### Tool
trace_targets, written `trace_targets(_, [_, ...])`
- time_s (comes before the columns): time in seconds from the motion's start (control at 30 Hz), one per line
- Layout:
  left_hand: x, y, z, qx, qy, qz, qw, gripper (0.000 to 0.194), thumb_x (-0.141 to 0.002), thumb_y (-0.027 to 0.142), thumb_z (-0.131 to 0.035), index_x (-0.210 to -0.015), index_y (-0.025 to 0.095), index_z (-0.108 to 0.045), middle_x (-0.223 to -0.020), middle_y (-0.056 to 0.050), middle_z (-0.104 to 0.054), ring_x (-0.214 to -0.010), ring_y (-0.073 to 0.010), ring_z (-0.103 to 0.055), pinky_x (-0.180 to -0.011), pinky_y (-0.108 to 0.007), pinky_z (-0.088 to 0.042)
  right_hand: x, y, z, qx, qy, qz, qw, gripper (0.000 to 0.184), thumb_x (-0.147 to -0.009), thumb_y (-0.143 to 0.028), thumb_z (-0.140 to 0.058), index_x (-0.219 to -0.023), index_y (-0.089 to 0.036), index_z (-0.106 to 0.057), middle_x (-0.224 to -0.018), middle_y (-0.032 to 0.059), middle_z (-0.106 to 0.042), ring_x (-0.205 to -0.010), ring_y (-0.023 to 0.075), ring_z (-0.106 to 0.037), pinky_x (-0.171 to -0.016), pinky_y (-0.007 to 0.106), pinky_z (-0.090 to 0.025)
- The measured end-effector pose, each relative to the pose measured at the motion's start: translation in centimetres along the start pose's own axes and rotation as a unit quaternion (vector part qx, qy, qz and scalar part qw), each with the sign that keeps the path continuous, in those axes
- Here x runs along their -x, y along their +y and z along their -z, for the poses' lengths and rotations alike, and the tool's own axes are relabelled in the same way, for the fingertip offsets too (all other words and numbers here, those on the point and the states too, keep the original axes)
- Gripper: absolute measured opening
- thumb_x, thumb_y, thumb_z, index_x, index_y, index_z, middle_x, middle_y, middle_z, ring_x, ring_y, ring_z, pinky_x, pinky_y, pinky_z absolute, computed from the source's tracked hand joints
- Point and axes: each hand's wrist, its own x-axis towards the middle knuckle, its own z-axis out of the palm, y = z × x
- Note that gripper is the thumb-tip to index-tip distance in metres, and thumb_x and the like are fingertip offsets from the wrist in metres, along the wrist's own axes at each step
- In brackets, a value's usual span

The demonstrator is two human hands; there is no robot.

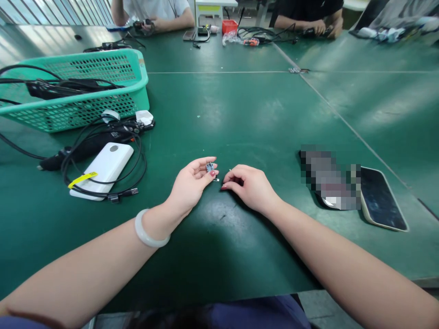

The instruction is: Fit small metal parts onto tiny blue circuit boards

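Observation:
My left hand (191,183) is turned palm up, a white bangle on its wrist. Between its thumb and fingers it pinches a small grey-blue part (210,167) with dark spots, too small to name. A thin pale tip shows just below the thumb. A short gap to the right, my right hand (247,185) rests near the green table (219,256). Its thumb and index finger are curled close together; whatever they hold, if anything, is too small to make out.
At left, a white power bank (103,169) lies among black cables beside a green basket (113,103). A phone (384,198) and a blurred-out object (329,180) lie at right. Two people's hands work at the far edge, near a red box (229,26).

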Motion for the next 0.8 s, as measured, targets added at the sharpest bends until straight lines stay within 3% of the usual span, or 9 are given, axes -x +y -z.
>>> trace_targets(0.13, [0.41,0.22,-0.09,-0.003,-0.032,0.017,0.999,0.042,-0.073,0.022,-0.073,-0.114,0.016,-0.065,-0.11,-0.009,-0.071,-0.099,-0.0177,-0.067,-0.102,-0.039,-0.047,0.06,-0.38,0.22,-0.07,0.05,-0.044,0.995,0.006,-0.075,-0.02,-0.072,-0.07,-0.023,-0.071,-0.07,-0.0033,-0.07,-0.063,0.0117,-0.059,-0.066,0.027,-0.047])
trace_targets(0.3, [0.58,0.31,-0.11,0.009,-0.049,0.028,0.998,0.047,-0.073,0.023,-0.073,-0.119,0.016,-0.064,-0.117,-0.011,-0.07,-0.103,-0.02,-0.067,-0.105,-0.04,-0.046,0.26,-0.53,0.25,-0.136,0.08,-0.068,0.985,0.006,-0.074,-0.021,-0.071,-0.076,-0.025,-0.075,-0.079,-0.0022,-0.075,-0.074,0.0153,-0.067,-0.075,0.03,-0.052])
trace_targets(0.47, [0.54,0.21,-0.18,0.008,-0.057,0.03,0.998,0.053,-0.07,0.015,-0.073,-0.122,0.015,-0.062,-0.122,-0.011,-0.068,-0.108,-0.0212,-0.066,-0.106,-0.04,-0.046,0.38,-0.21,0.19,-0.181,0.069,-0.083,0.978,0.018,-0.079,-0.018,-0.06,-0.084,-0.024,-0.076,-0.077,-0.0007,-0.074,-0.067,0.0136,-0.067,-0.071,0.03,-0.054])
trace_targets(0.67, [0.73,0.17,-0.23,-0.021,-0.086,0.026,0.996,0.055,-0.071,0.014,-0.071,-0.125,0.016,-0.06,-0.12,-0.011,-0.069,-0.11,-0.0229,-0.066,-0.105,-0.042,-0.048,-0.01,-0.25,0.15,-0.21,0.075,-0.138,0.965,0.014,-0.077,-0.023,-0.062,-0.079,-0.02,-0.075,-0.067,-0.0002,-0.071,-0.057,0.0115,-0.062,-0.062,0.026,-0.052])
trace_targets(0.8, [0.86,0.13,-0.3,-0.039,-0.1,0.022,0.994,0.052,-0.074,0.015,-0.069,-0.125,0.017,-0.061,-0.118,-0.009,-0.071,-0.113,-0.0245,-0.065,-0.107,-0.043,-0.046,-0.11,-0.38,0.13,-0.177,0.079,-0.129,0.972,0.013,-0.076,-0.024,-0.063,-0.073,-0.021,-0.075,-0.066,-0.0003,-0.072,-0.06,0.0133,-0.063,-0.064,0.028,-0.053])
